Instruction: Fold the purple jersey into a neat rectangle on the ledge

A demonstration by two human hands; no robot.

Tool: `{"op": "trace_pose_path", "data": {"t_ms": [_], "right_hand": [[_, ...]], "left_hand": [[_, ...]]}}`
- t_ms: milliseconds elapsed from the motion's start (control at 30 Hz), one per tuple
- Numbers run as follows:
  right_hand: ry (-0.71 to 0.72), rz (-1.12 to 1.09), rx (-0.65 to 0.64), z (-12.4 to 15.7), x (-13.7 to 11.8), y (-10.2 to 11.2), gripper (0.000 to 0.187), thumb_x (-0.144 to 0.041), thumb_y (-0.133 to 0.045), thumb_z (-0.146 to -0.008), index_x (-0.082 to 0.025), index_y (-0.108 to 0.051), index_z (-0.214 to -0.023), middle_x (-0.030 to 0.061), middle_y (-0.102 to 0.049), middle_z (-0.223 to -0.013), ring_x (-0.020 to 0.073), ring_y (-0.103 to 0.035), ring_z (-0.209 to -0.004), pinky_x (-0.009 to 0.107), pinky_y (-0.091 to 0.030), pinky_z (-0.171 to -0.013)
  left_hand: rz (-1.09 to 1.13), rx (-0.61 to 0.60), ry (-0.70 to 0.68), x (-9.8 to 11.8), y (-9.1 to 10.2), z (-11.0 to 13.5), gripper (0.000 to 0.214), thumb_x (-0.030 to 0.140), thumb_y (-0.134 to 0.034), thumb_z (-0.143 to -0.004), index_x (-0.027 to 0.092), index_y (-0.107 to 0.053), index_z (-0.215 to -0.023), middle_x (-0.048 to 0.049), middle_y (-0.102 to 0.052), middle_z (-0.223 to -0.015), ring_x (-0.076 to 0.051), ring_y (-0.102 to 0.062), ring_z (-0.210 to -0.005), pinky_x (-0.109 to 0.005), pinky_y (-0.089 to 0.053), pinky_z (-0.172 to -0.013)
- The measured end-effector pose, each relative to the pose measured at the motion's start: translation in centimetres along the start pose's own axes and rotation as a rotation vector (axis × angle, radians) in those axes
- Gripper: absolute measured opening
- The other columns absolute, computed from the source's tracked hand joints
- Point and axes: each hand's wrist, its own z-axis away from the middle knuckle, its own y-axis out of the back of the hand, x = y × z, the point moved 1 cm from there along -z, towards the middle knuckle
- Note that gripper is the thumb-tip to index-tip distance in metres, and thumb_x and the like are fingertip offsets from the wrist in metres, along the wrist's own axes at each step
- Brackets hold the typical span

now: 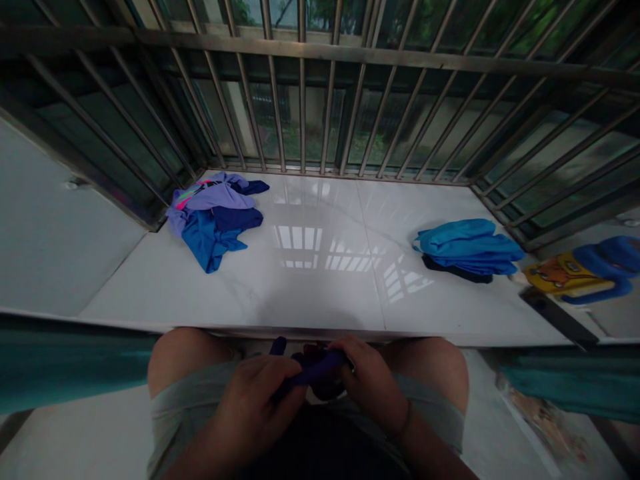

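Note:
Over my lap, my left hand (267,390) is closed on one end of a dark purple piece of cloth (317,371). My right hand (365,377) grips the other end, so the cloth spans between the two hands. A narrow bit of it pokes up beyond the left fingers. Its kind of garment cannot be made out in the dim light. On the white ledge ahead, a loose heap of purple and blue clothes (213,217) lies at the left. Folded blue clothes (467,245) are stacked at the right, with a dark piece underneath.
Metal window bars (303,107) enclose the back of the glossy white ledge (320,287). At the far right are a yellow and blue mug-like container (575,273) and a dark phone-like slab (557,317). Teal curtains (70,363) hang below the ledge at both sides.

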Motion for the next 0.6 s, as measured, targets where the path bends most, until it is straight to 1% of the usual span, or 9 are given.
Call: {"op": "trace_pose_path", "data": {"t_ms": [167, 267, 433, 600], "right_hand": [[-0.088, 0.073, -0.038, -0.5, 1.0, 0.2, 0.050, 0.003, -0.057, -0.079, -0.023, -0.077, -0.117, 0.0084, -0.081, -0.121, 0.0262, -0.075, -0.118, 0.039, -0.056, -0.107], [-0.100, 0.093, -0.059, -0.8, 1.4, 0.2, 0.053, 0.003, -0.057, -0.076, -0.022, -0.077, -0.119, 0.0093, -0.081, -0.123, 0.0269, -0.075, -0.119, 0.039, -0.055, -0.107], [-0.103, 0.112, -0.080, -1.2, 1.4, 0.2, 0.048, 0.000, -0.058, -0.080, -0.020, -0.078, -0.120, 0.0109, -0.081, -0.124, 0.0277, -0.074, -0.119, 0.039, -0.055, -0.107], [-0.096, 0.116, -0.125, -1.4, 1.6, -0.2, 0.047, -0.001, -0.055, -0.085, -0.021, -0.077, -0.121, 0.0093, -0.080, -0.125, 0.0255, -0.074, -0.121, 0.036, -0.053, -0.108]], "left_hand": [[-0.017, 0.046, -0.021, 0.0, 0.5, -0.5, 0.015, 0.017, -0.067, -0.097, 0.028, -0.067, -0.107, 0.0054, -0.080, -0.081, -0.015, -0.079, -0.066, -0.024, -0.059, -0.065], [-0.037, 0.066, -0.014, -0.3, 0.8, -0.8, 0.013, 0.017, -0.067, -0.099, 0.028, -0.068, -0.106, 0.0052, -0.080, -0.080, -0.015, -0.078, -0.065, -0.024, -0.058, -0.064], [-0.036, 0.075, -0.010, -1.3, 0.9, -1.0, 0.010, 0.017, -0.067, -0.100, 0.027, -0.069, -0.103, 0.0047, -0.079, -0.079, -0.015, -0.077, -0.062, -0.023, -0.057, -0.062], [-0.033, 0.086, 0.004, -2.3, 0.7, -1.0, 0.008, 0.019, -0.065, -0.103, 0.025, -0.071, -0.102, 0.0038, -0.079, -0.078, -0.015, -0.077, -0.062, -0.022, -0.057, -0.060]]}}
